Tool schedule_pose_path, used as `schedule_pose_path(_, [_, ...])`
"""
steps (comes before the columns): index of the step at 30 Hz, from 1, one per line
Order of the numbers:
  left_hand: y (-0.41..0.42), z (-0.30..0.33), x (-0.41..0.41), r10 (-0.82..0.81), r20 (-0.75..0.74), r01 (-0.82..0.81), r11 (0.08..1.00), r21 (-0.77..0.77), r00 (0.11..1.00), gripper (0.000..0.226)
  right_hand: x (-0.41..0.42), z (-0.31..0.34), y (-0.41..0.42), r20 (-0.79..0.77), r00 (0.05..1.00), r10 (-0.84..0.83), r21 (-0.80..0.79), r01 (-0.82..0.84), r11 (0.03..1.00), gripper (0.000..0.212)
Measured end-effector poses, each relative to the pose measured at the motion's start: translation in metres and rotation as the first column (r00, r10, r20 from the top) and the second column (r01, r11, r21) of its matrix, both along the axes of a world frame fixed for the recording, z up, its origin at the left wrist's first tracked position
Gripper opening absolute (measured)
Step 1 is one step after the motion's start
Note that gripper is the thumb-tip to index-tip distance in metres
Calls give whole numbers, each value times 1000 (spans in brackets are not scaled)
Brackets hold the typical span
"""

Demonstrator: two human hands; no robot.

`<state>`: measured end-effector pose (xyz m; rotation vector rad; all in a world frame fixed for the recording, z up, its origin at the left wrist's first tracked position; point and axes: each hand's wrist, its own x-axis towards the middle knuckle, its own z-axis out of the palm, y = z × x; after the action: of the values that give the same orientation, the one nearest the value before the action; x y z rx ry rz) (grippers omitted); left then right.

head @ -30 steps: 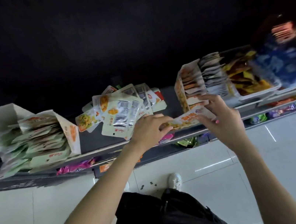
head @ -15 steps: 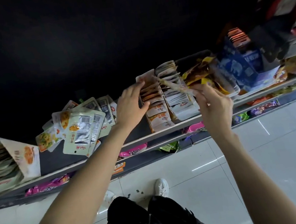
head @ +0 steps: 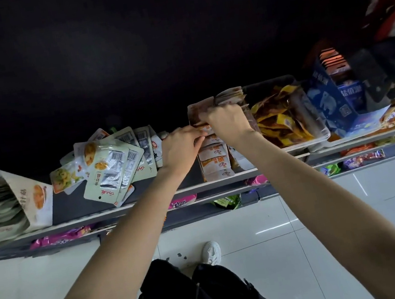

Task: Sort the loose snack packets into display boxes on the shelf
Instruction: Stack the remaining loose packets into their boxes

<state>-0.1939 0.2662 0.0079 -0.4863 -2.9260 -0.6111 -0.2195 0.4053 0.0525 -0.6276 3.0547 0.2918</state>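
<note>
A display box of orange-and-white snack packets stands on the shelf in the middle. My right hand reaches into its top, fingers curled among the packets at the back of the row. My left hand is at the box's left side, its fingers curled against the front packets. A loose pile of pale green packets lies on the shelf to the left of my left hand. What my fingertips pinch is hidden by the hands.
A white box of green packets stands far left. To the right sit a clear tray of yellow-brown packets and a blue box. Lower shelves hold pink, green and purple packets. Below are white floor tiles and my shoe.
My right hand carried the orange packet up from the shelf's front edge and into the display box. My left hand moved right to the box's side. The camera view shifted right.
</note>
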Motion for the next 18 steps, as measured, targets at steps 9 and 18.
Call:
schedule_pose_path(9, [-7,-5,5,15,33,-19,988,150,999,20,12,-10,-12,-128,982,-138,-3,139,990,22])
schedule_pose_path(18, [-77,-3,29,221,116,-250,852,459,968,14,40,-24,-29,-423,876,-231,-460,12,888,28])
